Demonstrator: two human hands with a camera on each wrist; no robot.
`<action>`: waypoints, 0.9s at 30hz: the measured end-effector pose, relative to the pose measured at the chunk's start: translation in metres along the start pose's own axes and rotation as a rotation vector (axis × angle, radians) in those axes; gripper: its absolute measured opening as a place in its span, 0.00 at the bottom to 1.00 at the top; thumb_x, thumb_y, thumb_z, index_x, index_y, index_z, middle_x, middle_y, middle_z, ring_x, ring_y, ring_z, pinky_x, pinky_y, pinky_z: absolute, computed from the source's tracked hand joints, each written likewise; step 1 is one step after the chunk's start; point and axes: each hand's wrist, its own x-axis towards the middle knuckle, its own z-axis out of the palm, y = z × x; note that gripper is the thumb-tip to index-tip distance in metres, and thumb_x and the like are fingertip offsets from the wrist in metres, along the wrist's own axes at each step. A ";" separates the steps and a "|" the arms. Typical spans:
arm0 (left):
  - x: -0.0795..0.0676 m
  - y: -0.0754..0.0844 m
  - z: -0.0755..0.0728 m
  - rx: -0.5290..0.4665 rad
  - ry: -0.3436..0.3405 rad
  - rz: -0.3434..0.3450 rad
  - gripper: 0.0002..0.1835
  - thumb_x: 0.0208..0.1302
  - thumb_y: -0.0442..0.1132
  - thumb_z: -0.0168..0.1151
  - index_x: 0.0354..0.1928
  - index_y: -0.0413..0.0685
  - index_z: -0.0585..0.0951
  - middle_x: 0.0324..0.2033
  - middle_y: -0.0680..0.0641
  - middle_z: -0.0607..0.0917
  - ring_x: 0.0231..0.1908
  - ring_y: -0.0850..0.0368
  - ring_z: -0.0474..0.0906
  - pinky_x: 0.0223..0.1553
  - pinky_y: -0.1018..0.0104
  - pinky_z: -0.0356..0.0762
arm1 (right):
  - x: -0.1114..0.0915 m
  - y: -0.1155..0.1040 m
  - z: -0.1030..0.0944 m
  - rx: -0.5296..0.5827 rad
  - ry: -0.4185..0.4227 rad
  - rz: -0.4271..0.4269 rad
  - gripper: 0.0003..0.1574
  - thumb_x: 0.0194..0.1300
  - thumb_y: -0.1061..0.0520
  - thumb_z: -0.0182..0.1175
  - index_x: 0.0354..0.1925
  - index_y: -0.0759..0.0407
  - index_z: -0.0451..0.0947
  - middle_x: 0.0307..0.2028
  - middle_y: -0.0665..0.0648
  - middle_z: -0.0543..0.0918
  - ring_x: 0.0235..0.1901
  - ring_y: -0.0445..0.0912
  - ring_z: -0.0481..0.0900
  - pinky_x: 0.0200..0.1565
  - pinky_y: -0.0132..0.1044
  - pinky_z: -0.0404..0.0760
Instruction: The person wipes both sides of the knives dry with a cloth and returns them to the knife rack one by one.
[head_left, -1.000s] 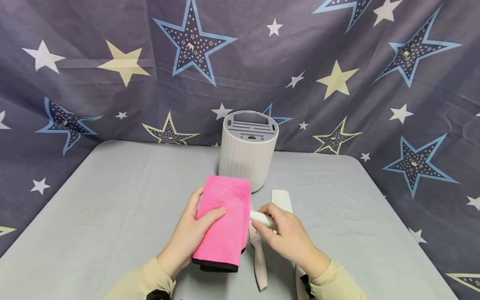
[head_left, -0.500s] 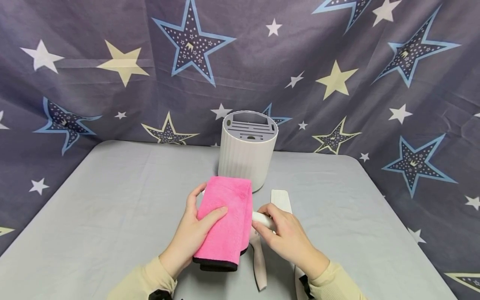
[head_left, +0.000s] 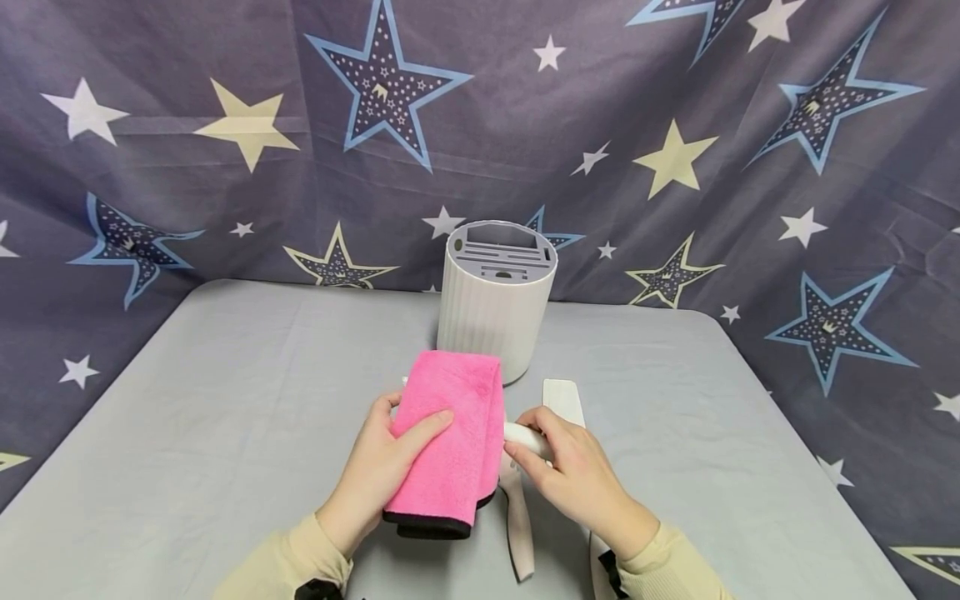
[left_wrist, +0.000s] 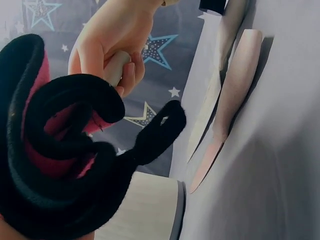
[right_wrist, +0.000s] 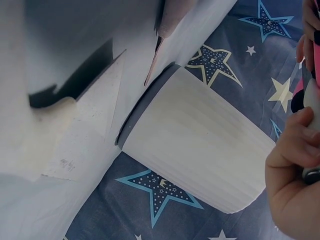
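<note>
Looks like we're on a wiping step over the worktop (head_left: 247, 433), left hand (head_left: 375, 471) gripping the pink cloth (head_left: 453, 446), right hand (head_left: 577, 475) pinching a white handle (head_left: 527, 438) whose other end's hidden, so next probably calls for a steady pull, white holder (head_left: 487, 312) standing behind.

No readable words, brands or numbers. Right wrist view: small dark marking (right_wrist: 66, 164) on the pale flat blade (right_wrist: 92, 132) on the surface (head_left: 262, 400), too blurred to read, can't tell if letters. Clear signs: little crown emblems (head_left: 380, 92) inside blue-outlined stars (head_left: 838, 342) on the dark backdrop (head_left: 480, 167), also in yellow-outlined stars (head_left: 335, 265).
</note>
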 end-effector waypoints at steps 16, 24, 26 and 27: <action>0.004 -0.005 -0.005 0.035 -0.023 -0.044 0.22 0.60 0.54 0.69 0.44 0.42 0.81 0.23 0.49 0.86 0.22 0.55 0.84 0.26 0.60 0.81 | 0.000 -0.001 0.000 -0.009 -0.002 0.014 0.11 0.61 0.52 0.69 0.40 0.48 0.77 0.32 0.45 0.83 0.28 0.33 0.74 0.32 0.30 0.73; 0.005 -0.005 -0.009 0.067 0.013 -0.028 0.23 0.60 0.55 0.69 0.43 0.42 0.81 0.22 0.50 0.84 0.22 0.56 0.82 0.26 0.61 0.80 | 0.000 -0.001 0.000 -0.015 0.005 0.013 0.11 0.60 0.52 0.69 0.39 0.48 0.77 0.32 0.45 0.83 0.28 0.33 0.73 0.31 0.30 0.73; 0.006 -0.004 -0.010 0.071 0.019 -0.027 0.23 0.60 0.55 0.69 0.43 0.42 0.81 0.21 0.51 0.84 0.22 0.56 0.82 0.26 0.61 0.80 | 0.000 0.000 0.000 -0.019 0.009 0.010 0.11 0.60 0.53 0.69 0.39 0.48 0.77 0.32 0.45 0.83 0.27 0.34 0.73 0.31 0.30 0.72; 0.006 -0.004 -0.011 0.072 0.023 -0.026 0.23 0.60 0.55 0.69 0.43 0.42 0.81 0.21 0.51 0.85 0.22 0.56 0.83 0.26 0.61 0.80 | 0.000 0.000 0.000 -0.021 0.010 0.011 0.12 0.60 0.53 0.69 0.39 0.48 0.77 0.32 0.45 0.83 0.27 0.34 0.73 0.31 0.30 0.72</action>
